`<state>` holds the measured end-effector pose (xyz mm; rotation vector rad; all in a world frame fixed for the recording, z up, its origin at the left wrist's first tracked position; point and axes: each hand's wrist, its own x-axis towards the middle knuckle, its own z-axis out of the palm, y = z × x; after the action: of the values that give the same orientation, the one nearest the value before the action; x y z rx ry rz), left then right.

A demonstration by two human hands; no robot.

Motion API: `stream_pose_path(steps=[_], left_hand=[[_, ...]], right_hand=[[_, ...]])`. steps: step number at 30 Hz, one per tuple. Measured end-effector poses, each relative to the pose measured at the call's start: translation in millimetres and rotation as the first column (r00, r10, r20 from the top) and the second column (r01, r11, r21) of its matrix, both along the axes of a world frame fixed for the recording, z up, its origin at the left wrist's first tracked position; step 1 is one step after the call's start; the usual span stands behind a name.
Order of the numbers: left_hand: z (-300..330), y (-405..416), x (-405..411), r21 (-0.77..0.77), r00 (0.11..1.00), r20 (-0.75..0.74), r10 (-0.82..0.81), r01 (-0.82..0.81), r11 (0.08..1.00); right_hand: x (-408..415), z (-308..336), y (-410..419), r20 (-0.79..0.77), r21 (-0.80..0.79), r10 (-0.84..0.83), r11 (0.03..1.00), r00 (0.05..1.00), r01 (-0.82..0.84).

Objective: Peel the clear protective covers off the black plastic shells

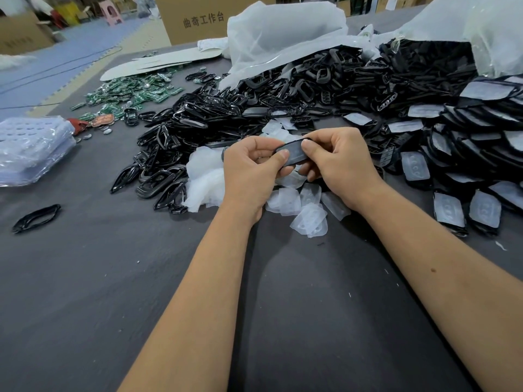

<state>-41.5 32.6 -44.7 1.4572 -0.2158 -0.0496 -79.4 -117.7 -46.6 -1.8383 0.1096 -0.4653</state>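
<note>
Item: black plastic shell (291, 154), one piece, held above the desk (85, 278) between both hands, in front of the main heap of black frames (215, 114). Clear protective cover seemingly still seated on its upper face (a pale sheen shows there; edge lift cannot be told).

Orientation: long axis runs roughly left to right, tilted up toward the right end.

Left hand (252, 168): fingers curled under the shell's left end, thumb pressed on top near the middle. Grip narrow, holding the shell.

Right hand (336, 162): fingers curled over the right end, thumb tip on the upper face beside the left thumb. Grip narrow, on the same shell. Both hands are equally near; the cover lies directly under the two thumbs, so the peel likely starts there.

Below the shell: loose peeled covers (308, 207) on the desk, touching one another.

Right of the shell: covered shells (450, 207), stacked and overlapping, awaiting peeling.

Left of the shell: a stray frame (36, 217) lying alone, well apart; clear blister trays (34, 148) beyond it.

Behind the heap: green circuit boards (135, 93), translucent bags (285, 32), a cardboard box (198, 18).
</note>
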Motion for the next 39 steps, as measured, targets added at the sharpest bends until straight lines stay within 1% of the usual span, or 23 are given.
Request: stream_pose_path(steps=[1,3,4,6,9,12,15,16,17,19,20,22,24,25,28,31,39], left_hand=[[0,1,0,-0.007,1.0,-0.006,0.005,-0.005,1.0],[1,1,0,-0.028,0.999,-0.038,0.021,-0.022,0.999],[1,2,1,-0.042,0.997,-0.066,0.033,-0.036,0.998],[3,5,3,-0.07,0.99,-0.131,0.047,-0.057,0.996],[9,9,5,-0.111,0.977,-0.213,0.002,-0.026,0.993],[13,11,6,-0.141,0.967,-0.252,-0.026,-0.01,0.99],[14,12,5,-0.201,0.955,-0.285,-0.077,0.019,0.979],[15,12,5,-0.234,0.949,-0.3,-0.097,0.025,0.972],[14,13,5,-0.267,0.944,-0.31,-0.115,0.03,0.963],[13,12,5,-0.313,0.945,-0.291,-0.151,0.055,0.948],[13,10,4,-0.314,0.953,-0.26,-0.158,0.072,0.947],[10,6,2,-0.281,0.971,-0.194,-0.142,0.083,0.956],[9,5,1,-0.245,0.978,-0.167,-0.121,0.078,0.966],[10,5,1,-0.237,0.979,-0.161,-0.126,0.086,0.968],[12,5,1,-0.255,0.974,-0.171,-0.148,0.102,0.962],[13,2,-2,-0.269,0.973,-0.175,-0.149,0.098,0.958],[12,-2,-4,-0.238,0.978,-0.179,-0.107,0.062,0.969]], right_hand=[[0,-1,1,0.013,-0.059,-0.024,0.998,1.0,0.025],[-3,0,3,0.113,-0.274,-0.083,0.955,0.99,0.111],[-4,1,5,0.177,-0.366,-0.071,0.921,0.982,0.132],[-5,3,8,0.241,-0.465,0.009,0.879,0.971,0.107],[-7,3,6,0.248,-0.505,0.102,0.862,0.963,0.039],[-7,4,1,0.236,-0.512,0.165,0.859,0.958,-0.022],[-5,3,2,0.273,-0.548,0.172,0.836,0.946,0.006],[-5,2,4,0.281,-0.527,0.158,0.85,0.947,0.014],[-5,2,6,0.27,-0.467,0.126,0.884,0.954,0.015],[-5,2,8,0.202,-0.226,0.036,0.974,0.979,0.01],[-4,2,7,0.167,-0.083,-0.001,0.996,0.986,0.015],[-4,5,6,0.11,0.162,-0.024,0.987,0.994,0.006],[-4,6,5,0.054,0.336,0.045,0.94,0.998,-0.06],[-4,7,5,0.03,0.395,0.094,0.914,0.995,-0.099],[-4,7,3,-0.002,0.48,0.222,0.856,0.975,-0.194],[-4,8,2,0.02,0.545,0.279,0.802,0.96,-0.245],[-4,2,2,0.058,0.516,0.186,0.835,0.981,-0.189]])
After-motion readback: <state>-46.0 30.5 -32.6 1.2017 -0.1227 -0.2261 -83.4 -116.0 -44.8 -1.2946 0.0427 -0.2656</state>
